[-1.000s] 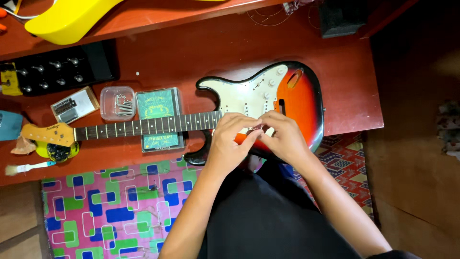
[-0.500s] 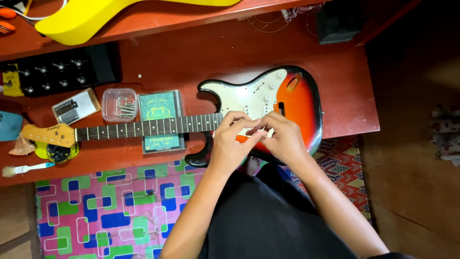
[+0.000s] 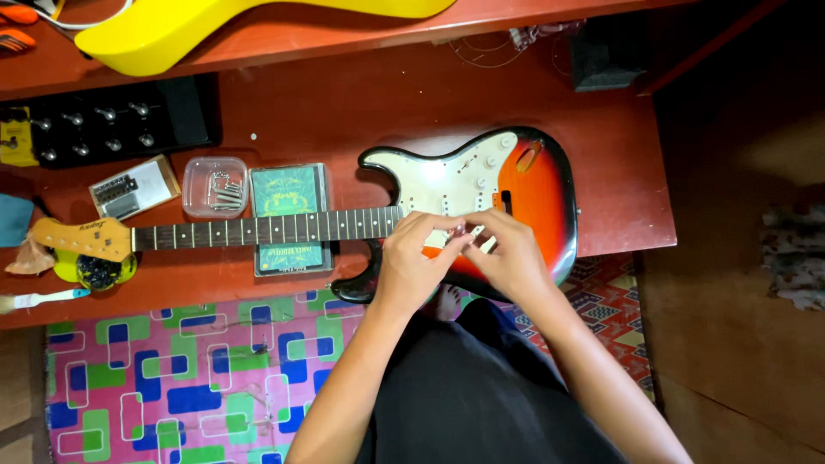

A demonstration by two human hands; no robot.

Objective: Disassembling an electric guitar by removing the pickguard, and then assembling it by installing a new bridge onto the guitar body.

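On the red surface (image 3: pixel 361 103), head view: one sunburst electric guitar (image 3: pixel 533 185) lies flat, white pickguard up, neck pointing left. Both hands meet over the body near the neck joint. Left hand (image 3: pixel 412 262) and right hand (image 3: pixel 509 258) each have fingertips pressed together, pinching a small pale part (image 3: pixel 470 234) between them; too small to tell what it is.

Packages, all just left of the guitar body:
- 1 green square flat packet (image 3: pixel 288 193) with a round emblem, under the neck, sitting in a clear case.
- 1 clear plastic box (image 3: pixel 215 186) of metal screws, touching the packet's left edge.
- 1 small cardboard box (image 3: pixel 136 187) holding a metal part, further left.
- 1 black tray (image 3: pixel 103 129) with eight metal pegs, near the back.

Other: 1 yellow guitar body (image 3: pixel 223 26) on the upper shelf. Patterned pink mat (image 3: pixel 172 378) on the floor below.
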